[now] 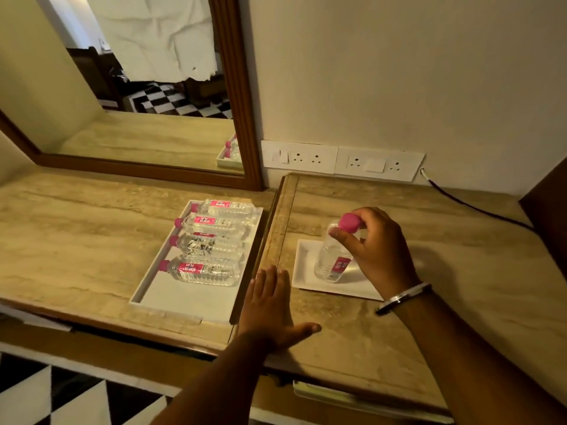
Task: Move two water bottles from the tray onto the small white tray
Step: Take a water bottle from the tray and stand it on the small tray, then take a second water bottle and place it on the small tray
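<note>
While right fingers point(343, 237) pinch its pink cap, clear bottle point(333, 259) seemingly stands upright.

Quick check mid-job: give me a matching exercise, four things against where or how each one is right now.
1. right hand
2. left hand
3. upright bottle
4. four bottles

A. lying in the long tray
B. flat on the counter
C. standing on the small tray
D. gripping a pink cap

Pairs: 1-D, 2-B, 3-C, 4-A
</note>
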